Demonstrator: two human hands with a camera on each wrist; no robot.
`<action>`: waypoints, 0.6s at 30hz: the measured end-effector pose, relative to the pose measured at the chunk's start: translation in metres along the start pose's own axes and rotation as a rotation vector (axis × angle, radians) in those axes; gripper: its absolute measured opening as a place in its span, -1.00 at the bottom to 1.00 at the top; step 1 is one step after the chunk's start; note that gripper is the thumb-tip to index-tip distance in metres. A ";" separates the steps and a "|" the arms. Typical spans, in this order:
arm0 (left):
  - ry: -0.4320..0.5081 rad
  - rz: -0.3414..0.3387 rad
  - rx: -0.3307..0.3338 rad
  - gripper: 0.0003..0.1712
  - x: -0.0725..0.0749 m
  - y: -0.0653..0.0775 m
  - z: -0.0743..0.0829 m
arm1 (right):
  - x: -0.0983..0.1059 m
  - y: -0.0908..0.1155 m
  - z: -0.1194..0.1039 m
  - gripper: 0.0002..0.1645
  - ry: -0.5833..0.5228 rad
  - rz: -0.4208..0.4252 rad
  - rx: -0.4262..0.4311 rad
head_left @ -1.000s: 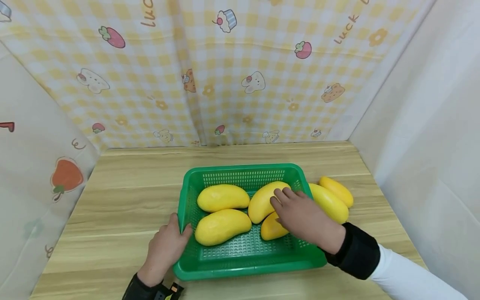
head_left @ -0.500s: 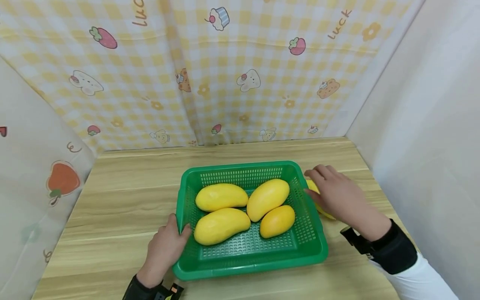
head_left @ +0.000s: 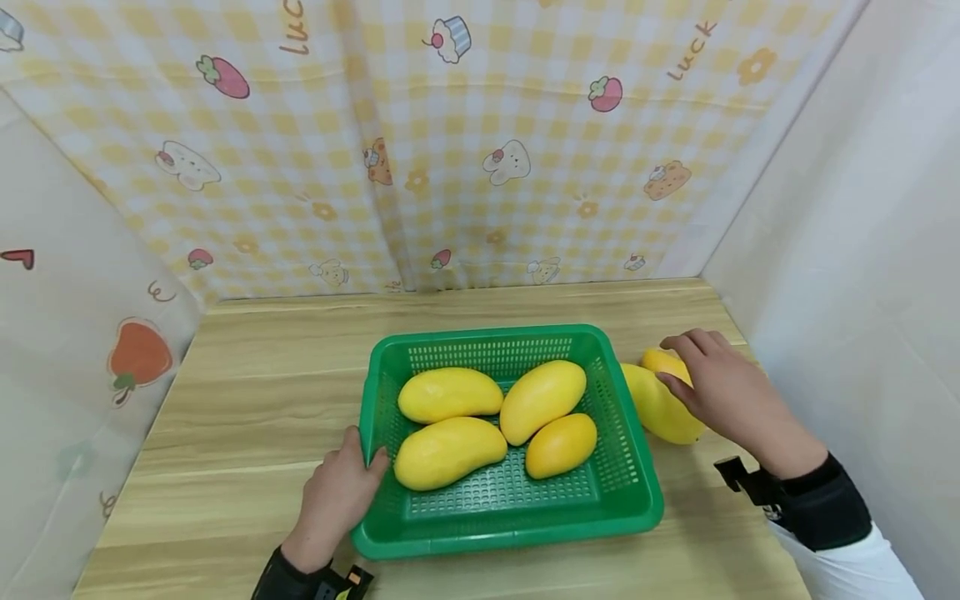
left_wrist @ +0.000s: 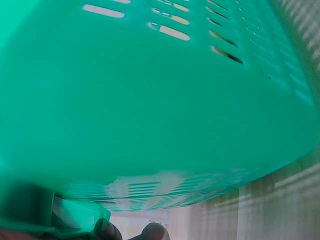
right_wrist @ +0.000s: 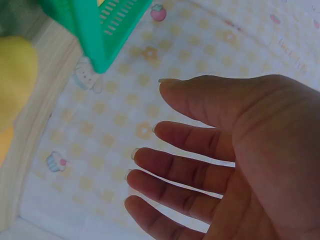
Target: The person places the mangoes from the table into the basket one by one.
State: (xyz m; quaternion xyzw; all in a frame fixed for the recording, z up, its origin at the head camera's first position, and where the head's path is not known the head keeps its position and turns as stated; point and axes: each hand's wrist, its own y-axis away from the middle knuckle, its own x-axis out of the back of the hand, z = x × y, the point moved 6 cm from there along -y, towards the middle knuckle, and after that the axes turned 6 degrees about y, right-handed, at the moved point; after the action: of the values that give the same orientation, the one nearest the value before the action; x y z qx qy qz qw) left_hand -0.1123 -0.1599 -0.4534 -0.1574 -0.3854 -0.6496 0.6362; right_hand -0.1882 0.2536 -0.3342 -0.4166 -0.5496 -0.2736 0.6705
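In the head view a green plastic basket holds several yellow mangoes, among them a smaller orange-yellow mango at the right. My left hand grips the basket's left rim, thumb on the inside. The basket's slotted outer wall fills most of the left wrist view. Beyond the right side of the basket, two mangoes lie on the table: a larger yellow mango and another mango behind it, partly hidden. My right hand hovers beside them, fingers spread and loosely bent, holding nothing in the right wrist view.
The wood-grain table extends around the basket. A yellow checked cloth hangs along its back edge. White cloth walls stand at the left and right sides.
My right hand has left the smaller mango inside the basket and moved right, over the rim, to the mangoes outside. The left hand keeps its hold on the rim.
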 end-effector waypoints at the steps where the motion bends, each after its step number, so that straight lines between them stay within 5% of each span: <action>1: 0.001 0.001 0.000 -0.55 0.000 0.000 0.000 | -0.002 0.000 0.003 -0.48 0.000 -0.006 -0.005; 18: -0.016 0.014 0.002 -0.55 0.002 0.001 0.003 | -0.058 0.009 0.069 -0.53 -0.173 -0.297 -0.187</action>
State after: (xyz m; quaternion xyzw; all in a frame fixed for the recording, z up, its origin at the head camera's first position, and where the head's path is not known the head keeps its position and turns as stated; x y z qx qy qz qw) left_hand -0.1128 -0.1592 -0.4499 -0.1647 -0.3900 -0.6435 0.6378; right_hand -0.2302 0.3118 -0.3890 -0.4133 -0.6326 -0.3824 0.5317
